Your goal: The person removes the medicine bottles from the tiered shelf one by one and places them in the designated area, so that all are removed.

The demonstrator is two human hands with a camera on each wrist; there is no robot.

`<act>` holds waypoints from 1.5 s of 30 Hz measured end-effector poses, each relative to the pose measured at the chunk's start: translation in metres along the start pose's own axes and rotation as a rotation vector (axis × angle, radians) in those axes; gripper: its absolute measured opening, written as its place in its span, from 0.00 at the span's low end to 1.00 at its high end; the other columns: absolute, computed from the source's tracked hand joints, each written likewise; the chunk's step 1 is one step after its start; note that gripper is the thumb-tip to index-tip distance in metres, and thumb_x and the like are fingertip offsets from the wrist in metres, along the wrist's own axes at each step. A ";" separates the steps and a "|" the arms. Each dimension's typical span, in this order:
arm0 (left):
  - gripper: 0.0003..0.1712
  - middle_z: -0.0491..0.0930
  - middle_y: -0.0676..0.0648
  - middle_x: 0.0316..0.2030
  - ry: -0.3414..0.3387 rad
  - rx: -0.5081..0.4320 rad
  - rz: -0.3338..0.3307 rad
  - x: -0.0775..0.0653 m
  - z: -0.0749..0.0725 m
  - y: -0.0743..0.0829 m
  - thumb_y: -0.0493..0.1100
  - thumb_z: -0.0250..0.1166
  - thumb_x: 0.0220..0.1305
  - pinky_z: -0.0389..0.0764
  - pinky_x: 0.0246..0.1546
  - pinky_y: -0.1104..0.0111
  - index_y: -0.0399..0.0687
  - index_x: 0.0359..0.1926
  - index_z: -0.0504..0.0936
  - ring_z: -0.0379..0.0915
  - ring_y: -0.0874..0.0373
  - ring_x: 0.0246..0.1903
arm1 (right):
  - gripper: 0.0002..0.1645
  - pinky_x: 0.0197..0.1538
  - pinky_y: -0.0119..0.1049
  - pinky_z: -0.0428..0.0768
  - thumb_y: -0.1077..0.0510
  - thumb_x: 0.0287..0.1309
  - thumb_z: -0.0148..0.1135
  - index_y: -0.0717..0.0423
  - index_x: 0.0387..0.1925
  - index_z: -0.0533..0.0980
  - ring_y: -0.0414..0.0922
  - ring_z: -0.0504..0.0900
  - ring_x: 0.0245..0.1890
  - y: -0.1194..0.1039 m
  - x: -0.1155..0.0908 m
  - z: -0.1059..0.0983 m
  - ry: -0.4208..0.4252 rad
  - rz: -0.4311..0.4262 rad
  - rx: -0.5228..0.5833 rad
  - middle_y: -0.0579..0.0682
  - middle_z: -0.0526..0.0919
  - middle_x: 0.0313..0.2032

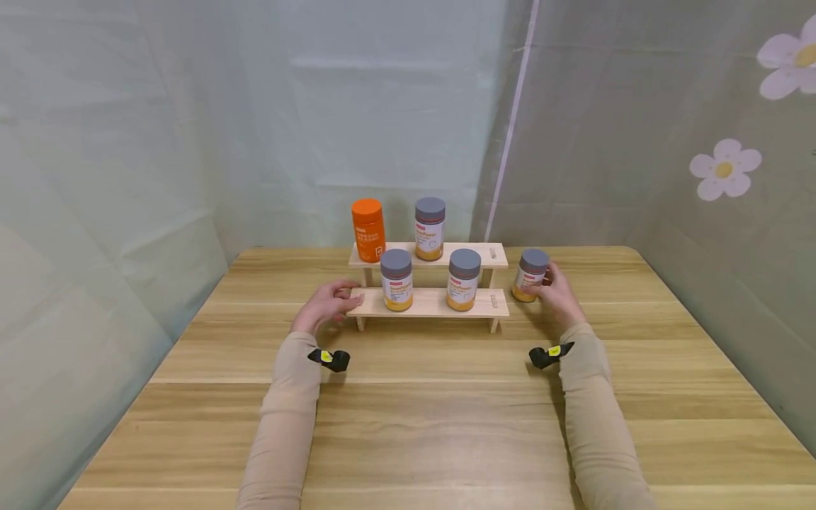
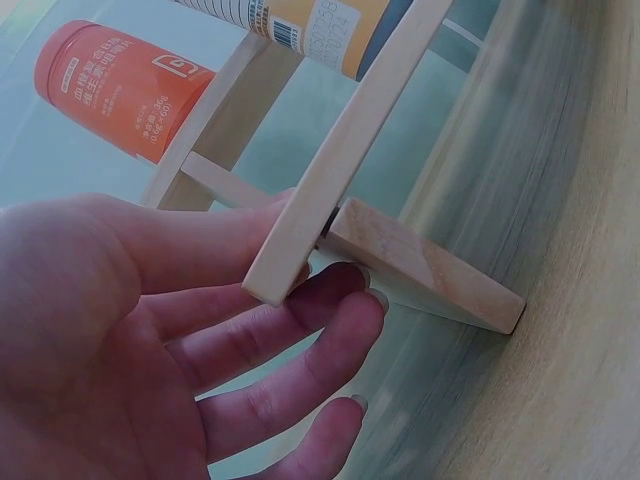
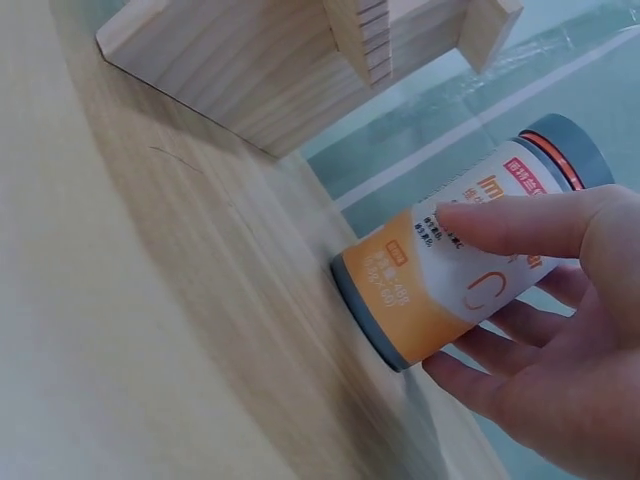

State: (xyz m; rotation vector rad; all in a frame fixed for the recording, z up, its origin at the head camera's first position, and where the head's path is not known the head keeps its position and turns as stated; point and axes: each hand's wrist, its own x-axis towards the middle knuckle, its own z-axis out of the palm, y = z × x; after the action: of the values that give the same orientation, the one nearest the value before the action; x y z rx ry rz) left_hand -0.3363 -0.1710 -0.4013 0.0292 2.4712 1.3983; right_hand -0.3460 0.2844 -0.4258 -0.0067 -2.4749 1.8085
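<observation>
Grey-capped jar (image 1: 527, 278), just right of the wooden stand (image 1: 428, 302), sits in the grip of my right hand (image 1: 562, 297). On the right wrist feed I see the thumb laid across the front of its white-and-orange label, with the other fingers curled round behind; the cap is clear above them. Its base is down by the table (image 1: 440, 425), though I can't tell whether it touches.

My left hand (image 1: 326, 306) pinches the left end of the stand's lower step, thumb above and fingertips bent beneath the board.

Closest to the jar on its left is the stand's right end, the nearest obstacle on that side. The lower step carries a left jar (image 1: 397, 285) and a right jar (image 1: 462, 285), both grey-capped and upright, well apart. On the far, higher step I have an orange bottle (image 1: 370, 237) at left and an upper jar (image 1: 430, 234) near the middle.
</observation>
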 end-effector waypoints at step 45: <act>0.33 0.72 0.33 0.56 -0.018 0.006 0.030 -0.001 0.000 0.000 0.49 0.60 0.68 0.79 0.44 0.60 0.43 0.70 0.63 0.73 0.53 0.41 | 0.11 0.53 0.28 0.78 0.56 0.68 0.55 0.57 0.48 0.73 0.39 0.81 0.47 -0.066 -0.025 -0.015 0.069 -0.176 0.619 0.45 0.82 0.42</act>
State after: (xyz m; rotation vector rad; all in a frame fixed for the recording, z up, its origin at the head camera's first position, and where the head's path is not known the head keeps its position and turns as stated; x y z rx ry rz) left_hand -0.3350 -0.1708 -0.4008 0.0801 2.4699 1.3961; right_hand -0.3169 0.2772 -0.3597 0.1738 -1.7134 2.3467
